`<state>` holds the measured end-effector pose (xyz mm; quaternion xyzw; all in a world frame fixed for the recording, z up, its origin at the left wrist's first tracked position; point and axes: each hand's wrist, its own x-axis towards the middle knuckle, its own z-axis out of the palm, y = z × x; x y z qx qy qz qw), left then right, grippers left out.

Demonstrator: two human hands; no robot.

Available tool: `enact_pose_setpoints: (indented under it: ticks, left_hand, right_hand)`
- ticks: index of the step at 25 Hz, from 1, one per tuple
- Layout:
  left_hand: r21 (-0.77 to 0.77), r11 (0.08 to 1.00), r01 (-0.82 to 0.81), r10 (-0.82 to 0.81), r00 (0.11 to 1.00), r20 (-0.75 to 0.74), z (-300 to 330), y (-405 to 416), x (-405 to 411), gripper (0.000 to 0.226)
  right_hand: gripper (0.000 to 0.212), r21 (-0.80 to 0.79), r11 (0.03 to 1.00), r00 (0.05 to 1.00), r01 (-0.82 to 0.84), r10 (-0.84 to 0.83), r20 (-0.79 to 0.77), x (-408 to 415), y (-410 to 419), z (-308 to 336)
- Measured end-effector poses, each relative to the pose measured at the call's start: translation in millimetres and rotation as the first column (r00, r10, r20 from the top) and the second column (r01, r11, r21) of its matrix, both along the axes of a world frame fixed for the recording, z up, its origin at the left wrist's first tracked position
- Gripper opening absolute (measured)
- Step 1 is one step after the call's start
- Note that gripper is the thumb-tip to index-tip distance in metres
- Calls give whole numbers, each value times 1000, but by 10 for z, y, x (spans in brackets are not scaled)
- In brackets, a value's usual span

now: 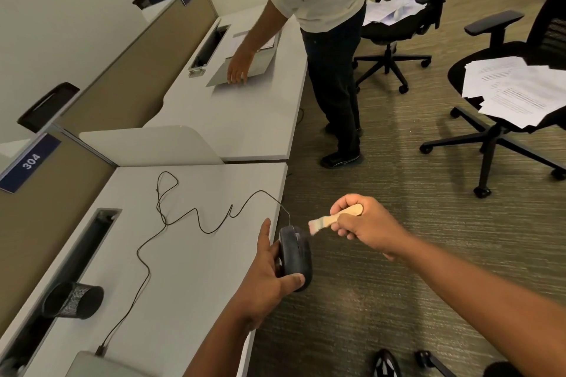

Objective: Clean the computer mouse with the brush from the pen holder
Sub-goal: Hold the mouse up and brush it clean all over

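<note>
Brushing is under way: the computer mouse (295, 257) is lifted off the surface (190, 242), held just beyond its right edge over the carpet, tipped on its side. The left hand (269, 278) grips it, thumb curled under the near end and fingers behind the far flank. A mouse like this is probably light, rigid and smooth-shelled, so the sides are the sensible place to hold it, leaving the top and buttons free for the bristles. Its cable (183, 217) trails in loose loops back across the surface to a plug near the front-left corner, with slack enough that it should not tug. The right hand (364, 220) is curled round the wooden handle of the brush (333, 219), its blurred bristles just above the mouse's front end. The mesh pen holder (73, 300) stands near the surface's left edge, beside the cable slot.
</note>
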<state>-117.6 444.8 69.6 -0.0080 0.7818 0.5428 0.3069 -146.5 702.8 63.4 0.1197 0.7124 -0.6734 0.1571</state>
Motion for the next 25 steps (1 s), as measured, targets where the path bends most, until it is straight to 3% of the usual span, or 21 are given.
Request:
enact_pose_setpoints:
  ticks: [4,6,10,13,18,22,25]
  left_hand:
    - [-34,999,17,-16,1000,8,-16,14,-16,126]
    - [-28,999,16,-16,1000,12,-25,23,-22,127]
    - [-18,1000,10,-9,1000,20,-39,31,-17,127]
    - [-34,999,23,-23,1000,19,-39,19,-21,128]
    - [-32,999,41,-41,999,11,-39,12,-23,132]
    - [-30,999,39,-39,999,21,-39,6,-15,134]
    - [-46,998,40,-38,999,38,-43,-11,-18,133]
  right_hand:
    - [17,-306,949,997,-73,64,-41,-20,-64,75]
    - [16,-353,927,991,-129,137,0,-25,-95,107]
    - [11,-235,972,994,-12,36,100,-90,-46,122]
    - [11,-99,995,997,25,-18,71,-112,-4,118]
    - [12,-373,924,995,-80,93,18,-29,-52,141]
    - [9,-123,992,1000,6,-6,3,-51,-109,100]
    - [8,-168,985,999,46,-50,-16,-29,-44,105]
